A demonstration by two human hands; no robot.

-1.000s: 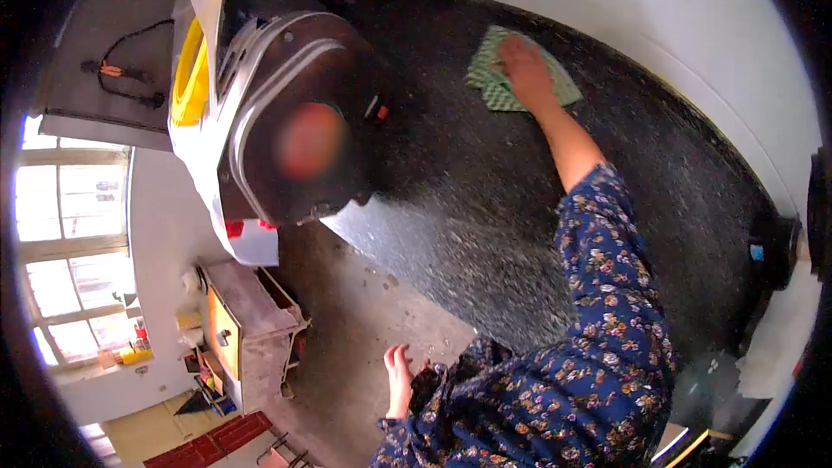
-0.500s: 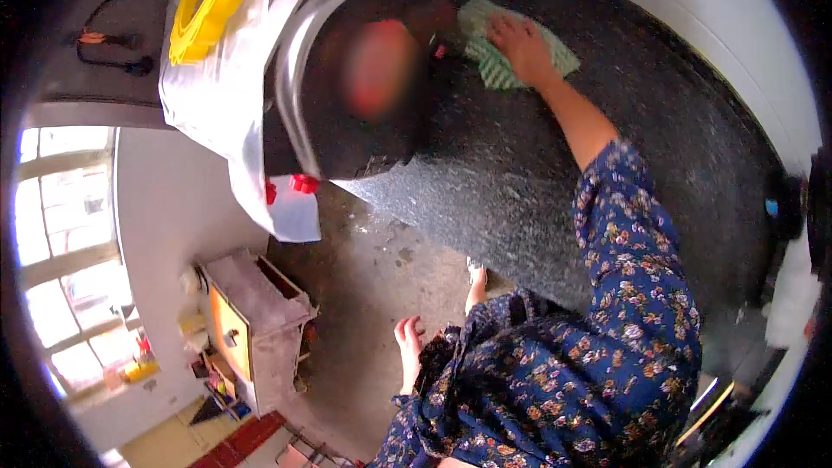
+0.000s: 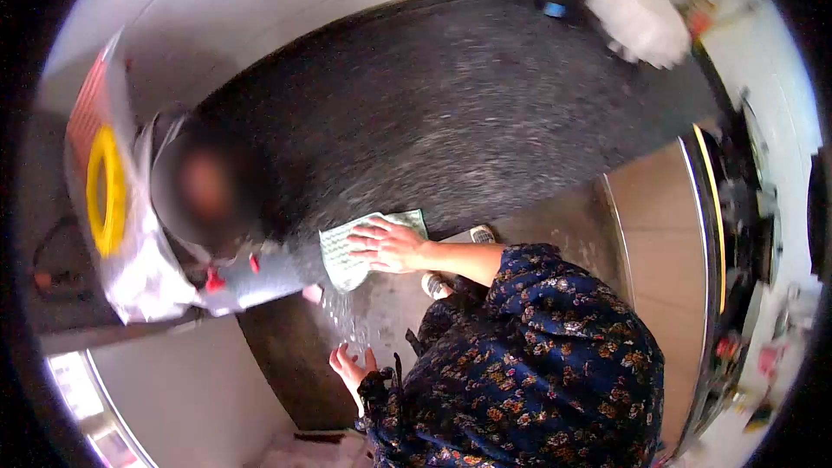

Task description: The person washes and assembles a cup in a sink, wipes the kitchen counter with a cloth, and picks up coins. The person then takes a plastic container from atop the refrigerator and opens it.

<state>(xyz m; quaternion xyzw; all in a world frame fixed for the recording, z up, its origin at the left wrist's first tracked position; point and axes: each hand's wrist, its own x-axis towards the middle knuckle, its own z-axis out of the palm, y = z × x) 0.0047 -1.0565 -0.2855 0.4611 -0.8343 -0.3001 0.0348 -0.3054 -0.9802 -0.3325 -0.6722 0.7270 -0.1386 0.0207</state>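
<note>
My right hand [image 3: 387,247] holds a pale green and white patterned cloth [image 3: 341,253], its fingers spread over the top. The cloth is at the near edge of the dark speckled countertop [image 3: 416,95], and part of it hangs over the floor. Below the cloth, whitish specks or drops [image 3: 355,327] show in front of the floor; I cannot tell what they are. My left hand [image 3: 351,370] is low beside my body, holding nothing, with its fingers apart and slightly bent.
At left stand a blurred dark round object [image 3: 208,182] with red knobs [image 3: 214,279] and a plastic bag with a yellow ring [image 3: 106,192]. A dark container with a blue label [image 3: 555,9] and a white bundle [image 3: 637,9] sit at the far right. Brown cabinet fronts [image 3: 663,243] run down the right.
My right hand has drawn the cloth from the far part of the countertop back to its near edge. The view has turned, bringing the cabinet fronts into sight. My left hand stays low and free.
</note>
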